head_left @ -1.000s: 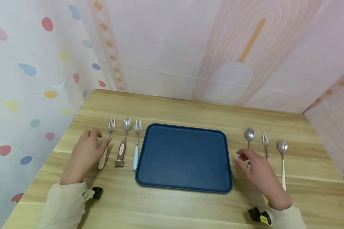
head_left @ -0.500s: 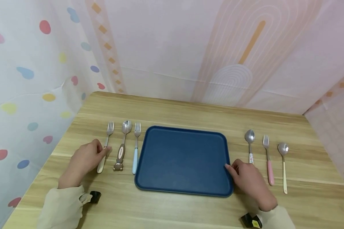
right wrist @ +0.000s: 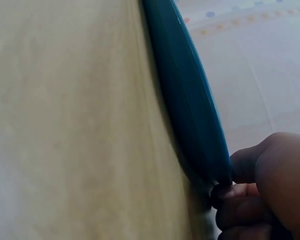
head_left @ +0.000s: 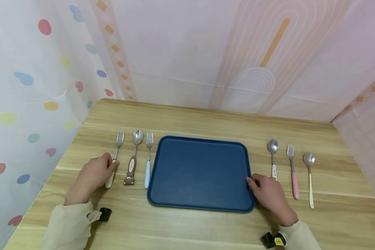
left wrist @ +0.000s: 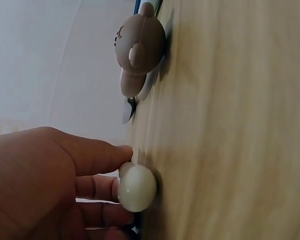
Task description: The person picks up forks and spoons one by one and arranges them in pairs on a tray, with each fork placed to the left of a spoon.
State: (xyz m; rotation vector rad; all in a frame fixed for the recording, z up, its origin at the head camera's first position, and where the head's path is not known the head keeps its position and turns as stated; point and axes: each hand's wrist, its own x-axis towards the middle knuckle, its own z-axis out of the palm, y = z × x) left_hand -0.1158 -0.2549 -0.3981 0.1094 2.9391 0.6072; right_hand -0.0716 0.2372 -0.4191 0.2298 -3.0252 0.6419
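Note:
My left hand (head_left: 93,173) pinches the cream handle of a fork (head_left: 120,139) that lies leftmost on the table. In the left wrist view, the rounded handle end (left wrist: 137,189) sits between thumb and fingers, close to the wood. My right hand (head_left: 270,192) grips the right rim of a dark blue rectangular tray (head_left: 203,173), thumb over the edge. From the right wrist view, fingertips curl under the rim of the tray (right wrist: 190,100), whose edge there stands slightly off the wood.
Beside the held fork lie a bear-handled spoon (head_left: 131,165) and a blue-handled fork (head_left: 148,170). Right of the tray are a spoon with a patterned white handle (head_left: 273,147), a pink-handled fork (head_left: 295,185) and a cream-handled spoon (head_left: 310,187). Curtains stand behind the wooden table (head_left: 187,229).
My right hand has moved left, away from above the spoon and fork, and taken hold of the tray's right rim. My left hand has come down and closed its fingers on the fork's handle.

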